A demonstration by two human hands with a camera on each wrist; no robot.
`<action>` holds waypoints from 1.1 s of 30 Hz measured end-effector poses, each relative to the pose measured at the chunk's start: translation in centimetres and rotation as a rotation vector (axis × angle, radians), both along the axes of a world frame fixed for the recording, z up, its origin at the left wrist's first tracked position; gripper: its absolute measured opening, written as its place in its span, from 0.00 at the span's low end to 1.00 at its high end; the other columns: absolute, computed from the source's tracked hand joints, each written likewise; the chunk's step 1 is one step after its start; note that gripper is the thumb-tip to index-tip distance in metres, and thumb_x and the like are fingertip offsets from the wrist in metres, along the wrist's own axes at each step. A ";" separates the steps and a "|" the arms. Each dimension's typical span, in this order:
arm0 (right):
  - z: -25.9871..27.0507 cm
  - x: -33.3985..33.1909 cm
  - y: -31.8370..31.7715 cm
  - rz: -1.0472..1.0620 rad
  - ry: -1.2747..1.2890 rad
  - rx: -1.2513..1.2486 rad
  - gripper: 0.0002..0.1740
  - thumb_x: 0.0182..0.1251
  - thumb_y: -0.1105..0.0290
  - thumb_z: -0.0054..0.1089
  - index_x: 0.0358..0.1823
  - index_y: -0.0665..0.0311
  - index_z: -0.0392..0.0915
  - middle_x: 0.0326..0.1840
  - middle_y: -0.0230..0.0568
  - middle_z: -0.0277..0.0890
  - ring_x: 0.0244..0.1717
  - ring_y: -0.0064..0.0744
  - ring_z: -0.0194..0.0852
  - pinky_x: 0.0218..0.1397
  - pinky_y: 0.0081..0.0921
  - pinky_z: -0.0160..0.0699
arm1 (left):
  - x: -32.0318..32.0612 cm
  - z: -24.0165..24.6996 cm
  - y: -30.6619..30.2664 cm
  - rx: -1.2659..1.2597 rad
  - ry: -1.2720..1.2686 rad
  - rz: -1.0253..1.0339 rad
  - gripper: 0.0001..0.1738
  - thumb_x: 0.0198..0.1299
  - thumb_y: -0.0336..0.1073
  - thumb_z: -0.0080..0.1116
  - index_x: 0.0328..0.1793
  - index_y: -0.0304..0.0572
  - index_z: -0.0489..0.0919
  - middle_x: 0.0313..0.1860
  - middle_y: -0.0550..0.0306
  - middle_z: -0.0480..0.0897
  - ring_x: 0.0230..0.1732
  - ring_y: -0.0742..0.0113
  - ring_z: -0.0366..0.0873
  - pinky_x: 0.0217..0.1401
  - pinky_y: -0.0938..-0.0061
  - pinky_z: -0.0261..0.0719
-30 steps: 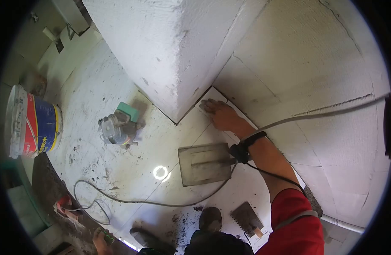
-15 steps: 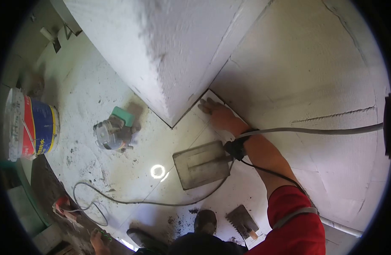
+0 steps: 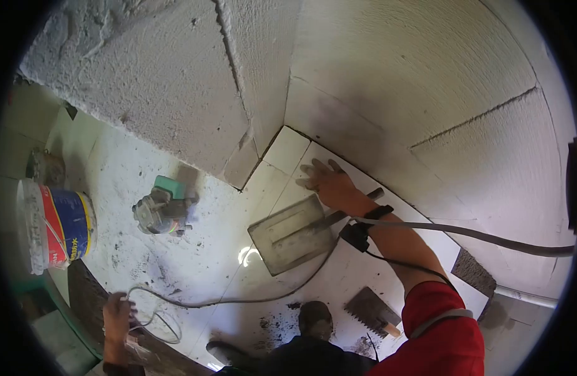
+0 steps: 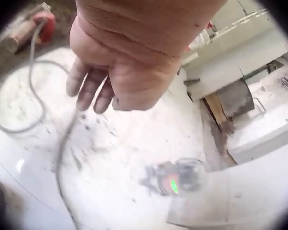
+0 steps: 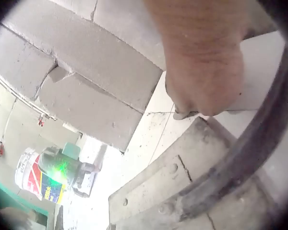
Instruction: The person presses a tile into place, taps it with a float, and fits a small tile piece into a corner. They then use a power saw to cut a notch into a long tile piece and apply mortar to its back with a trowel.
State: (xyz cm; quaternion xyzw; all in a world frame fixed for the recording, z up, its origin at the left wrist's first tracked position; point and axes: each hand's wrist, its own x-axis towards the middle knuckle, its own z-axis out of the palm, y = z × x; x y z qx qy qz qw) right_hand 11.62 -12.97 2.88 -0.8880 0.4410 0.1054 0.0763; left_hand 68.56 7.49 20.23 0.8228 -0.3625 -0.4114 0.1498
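Observation:
In the head view, my right hand rests with spread fingers on pale floor tiles beside the wall corner. Just below it a large rectangular float lies on the floor, its bar passing beneath my wrist; the same float fills the lower part of the right wrist view. My left hand is at the lower left, above a looped grey cable. In the left wrist view the fingers of my left hand hang loosely and hold nothing visible.
A power tool stands on the floor beside a green block. Farther left is a red and blue bucket. A notched trowel lies near my feet. Walls rise ahead and to the right.
My left hand has risen from the bottom edge toward the cable. My right hand has drawn back slightly from the corner, uncovering tile there. The head view has shifted.

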 end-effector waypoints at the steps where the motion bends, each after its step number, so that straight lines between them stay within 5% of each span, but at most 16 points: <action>1: -0.8 -0.2 0.5 -0.022 -0.087 -0.076 0.28 0.63 0.70 0.48 0.67 0.47 0.69 0.75 0.32 0.60 0.76 0.36 0.55 0.75 0.43 0.56 | -1.6 0.7 -2.4 -0.004 0.001 -0.132 0.15 0.60 0.26 0.51 0.54 0.30 0.75 0.37 0.49 0.82 0.32 0.69 0.82 0.32 0.78 0.80; 3: -2.6 -1.2 1.8 -0.050 -0.174 -0.148 0.25 0.63 0.68 0.49 0.64 0.50 0.73 0.72 0.34 0.65 0.73 0.36 0.60 0.72 0.43 0.63 | -5.5 -0.5 -5.8 -0.126 0.086 -0.298 0.16 0.61 0.24 0.52 0.55 0.30 0.75 0.37 0.50 0.83 0.37 0.66 0.83 0.39 0.74 0.83; 5: -3.7 -3.3 2.3 -0.185 -0.216 -0.048 0.18 0.64 0.64 0.50 0.53 0.54 0.81 0.58 0.40 0.78 0.59 0.41 0.76 0.61 0.44 0.73 | -10.4 -2.4 -8.6 -0.144 0.169 -0.495 0.17 0.61 0.22 0.53 0.57 0.32 0.74 0.39 0.52 0.83 0.42 0.66 0.82 0.44 0.74 0.82; 7: 0.9 -4.0 3.8 -0.381 -0.021 0.195 0.17 0.67 0.58 0.49 0.43 0.57 0.84 0.43 0.45 0.84 0.44 0.47 0.83 0.52 0.45 0.78 | -18.2 -3.9 -11.0 -0.205 0.148 -0.684 0.15 0.62 0.23 0.54 0.55 0.34 0.76 0.42 0.50 0.85 0.48 0.64 0.84 0.48 0.71 0.82; 9: 3.3 -5.3 5.7 -0.319 0.200 0.357 0.22 0.69 0.50 0.48 0.41 0.59 0.83 0.38 0.48 0.83 0.41 0.50 0.83 0.47 0.45 0.80 | -24.2 -7.8 -12.6 -0.382 0.060 -0.931 0.18 0.60 0.29 0.57 0.57 0.38 0.77 0.48 0.41 0.83 0.49 0.47 0.83 0.53 0.64 0.81; 11: 4.2 -6.8 9.1 -0.320 0.032 0.426 0.26 0.67 0.43 0.50 0.41 0.59 0.81 0.35 0.46 0.83 0.39 0.50 0.83 0.40 0.44 0.81 | -30.1 -10.0 -14.3 -0.451 0.067 -1.052 0.20 0.58 0.31 0.56 0.58 0.36 0.77 0.53 0.39 0.81 0.54 0.42 0.79 0.59 0.61 0.77; 13: 4.6 -7.4 13.3 -0.330 0.072 0.423 0.27 0.63 0.40 0.55 0.43 0.58 0.81 0.28 0.45 0.82 0.28 0.49 0.82 0.30 0.42 0.80 | -34.0 -13.3 -15.1 -0.508 0.091 -1.058 0.21 0.57 0.31 0.56 0.59 0.36 0.76 0.55 0.39 0.80 0.56 0.42 0.77 0.61 0.59 0.75; 18: 6.2 -8.6 24.3 -0.765 -0.088 0.475 0.25 0.63 0.44 0.58 0.38 0.61 0.80 0.32 0.48 0.83 0.31 0.48 0.83 0.33 0.38 0.81 | -35.5 -15.6 -16.9 -0.472 0.108 -0.967 0.23 0.58 0.33 0.56 0.62 0.39 0.75 0.61 0.39 0.76 0.63 0.40 0.72 0.69 0.54 0.66; 19: 6.0 -9.0 25.8 -0.851 -0.151 0.530 0.23 0.65 0.47 0.58 0.36 0.62 0.79 0.33 0.50 0.83 0.31 0.48 0.83 0.34 0.37 0.80 | -35.0 -16.6 -17.0 -0.530 -0.086 -1.035 0.26 0.59 0.36 0.56 0.66 0.42 0.73 0.67 0.42 0.71 0.69 0.44 0.66 0.72 0.53 0.61; 20: 6.0 -8.7 26.3 -0.847 -0.153 0.534 0.23 0.65 0.47 0.58 0.36 0.62 0.79 0.33 0.50 0.83 0.31 0.48 0.83 0.34 0.37 0.80 | -34.8 -17.2 -17.3 -0.585 -0.283 -1.095 0.29 0.60 0.39 0.56 0.70 0.45 0.70 0.72 0.44 0.67 0.74 0.48 0.61 0.75 0.52 0.56; 23: 5.9 -7.2 26.2 -0.896 -0.463 0.505 0.15 0.69 0.55 0.54 0.40 0.61 0.77 0.28 0.47 0.78 0.29 0.46 0.79 0.34 0.39 0.78 | -37.5 -18.7 -19.3 -0.629 -0.323 -1.174 0.32 0.64 0.45 0.55 0.74 0.47 0.65 0.78 0.44 0.57 0.78 0.41 0.50 0.76 0.45 0.50; 26: 4.4 -5.2 24.6 -1.351 -0.983 0.612 0.12 0.73 0.67 0.44 0.37 0.67 0.74 0.23 0.40 0.71 0.24 0.26 0.69 0.29 0.28 0.70 | -39.7 -19.5 -22.2 -0.567 -0.437 -1.073 0.38 0.66 0.50 0.52 0.78 0.49 0.57 0.80 0.39 0.50 0.80 0.40 0.45 0.77 0.43 0.44; 29: 3.4 -3.9 22.2 -1.538 -1.075 0.679 0.21 0.79 0.55 0.40 0.34 0.64 0.70 0.23 0.32 0.69 0.21 0.20 0.66 0.24 0.22 0.67 | -39.6 -22.0 -24.1 -0.492 -0.467 -0.886 0.41 0.65 0.53 0.52 0.80 0.49 0.53 0.79 0.33 0.48 0.79 0.37 0.44 0.78 0.45 0.42; 33: 2.3 -3.6 21.4 -1.532 -1.094 0.700 0.24 0.80 0.52 0.32 0.34 0.63 0.68 0.21 0.33 0.67 0.16 0.21 0.63 0.18 0.22 0.63 | -39.0 -22.5 -23.9 -0.449 -0.439 -0.981 0.39 0.66 0.52 0.53 0.79 0.50 0.55 0.80 0.38 0.49 0.80 0.41 0.45 0.79 0.50 0.42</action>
